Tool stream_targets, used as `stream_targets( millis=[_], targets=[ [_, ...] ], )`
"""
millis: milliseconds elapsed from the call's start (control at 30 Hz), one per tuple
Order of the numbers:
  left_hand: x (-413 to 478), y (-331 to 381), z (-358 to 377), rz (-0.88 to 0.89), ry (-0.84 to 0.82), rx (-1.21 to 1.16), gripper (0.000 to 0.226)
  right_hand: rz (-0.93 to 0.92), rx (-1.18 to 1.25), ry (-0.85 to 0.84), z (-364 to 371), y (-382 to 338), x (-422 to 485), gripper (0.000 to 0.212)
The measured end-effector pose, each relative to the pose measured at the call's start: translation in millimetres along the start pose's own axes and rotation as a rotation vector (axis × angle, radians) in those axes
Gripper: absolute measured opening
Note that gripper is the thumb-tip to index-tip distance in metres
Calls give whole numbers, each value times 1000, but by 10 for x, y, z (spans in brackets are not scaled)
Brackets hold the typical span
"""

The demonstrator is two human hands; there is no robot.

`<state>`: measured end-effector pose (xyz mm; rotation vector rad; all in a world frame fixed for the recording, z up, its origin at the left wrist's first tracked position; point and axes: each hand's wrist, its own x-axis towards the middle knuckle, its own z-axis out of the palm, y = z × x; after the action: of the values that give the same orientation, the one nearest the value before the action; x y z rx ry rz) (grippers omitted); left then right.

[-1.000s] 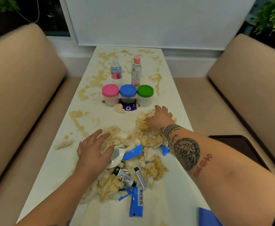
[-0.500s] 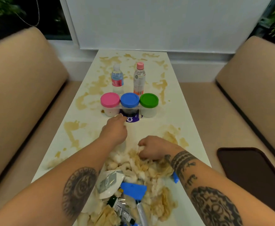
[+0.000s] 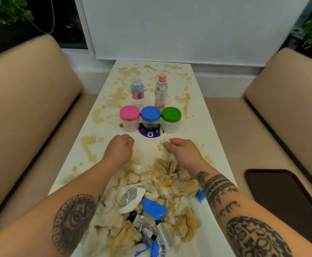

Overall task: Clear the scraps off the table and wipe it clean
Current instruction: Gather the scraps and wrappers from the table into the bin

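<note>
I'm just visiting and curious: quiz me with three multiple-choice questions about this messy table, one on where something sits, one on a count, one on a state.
1. The blue-lidded jar stands:
A. between the pink-lidded jar and green-lidded jar
B. on the bench
C. behind the bottles

2. Clear plastic bottles standing:
A. one
B. two
C. four

3. The white tabletop is:
A. spotless
B. cloth-covered
C. stained brown

Answers: 1 A, the three lids line up side by side. 2 B, one white-capped bottle, one pink-capped bottle. 3 C, brown smears show across it.
</note>
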<state>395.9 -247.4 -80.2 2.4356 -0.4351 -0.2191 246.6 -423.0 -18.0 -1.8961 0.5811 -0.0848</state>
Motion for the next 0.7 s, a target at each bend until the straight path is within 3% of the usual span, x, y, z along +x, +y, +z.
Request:
stream_targets(
  millis=[67, 167, 300, 433, 633, 700],
  targets=[
    [-219, -44, -222, -84, 95, -274, 20, 80, 274, 24, 66, -56, -78, 19],
    [-524, -212, -545, -243, 165, -735, 11, 162, 598, -75, 217, -154, -272, 20],
    [-864, -667, -969, -383, 326, -846, 16, 228, 686, -90, 478, -246, -541, 33],
    [-1043, -1208, -1118, -516, 422, -662, 15, 284, 650, -122, 736, -230, -706, 42],
    [-1000, -1357, -862, -403, 96, -69, 49, 278, 489, -156, 924, -163, -921, 17],
    [-972, -1348, -771, -362, 37, 145, 44, 266, 452, -137, 915, -123, -971, 15]
  ],
)
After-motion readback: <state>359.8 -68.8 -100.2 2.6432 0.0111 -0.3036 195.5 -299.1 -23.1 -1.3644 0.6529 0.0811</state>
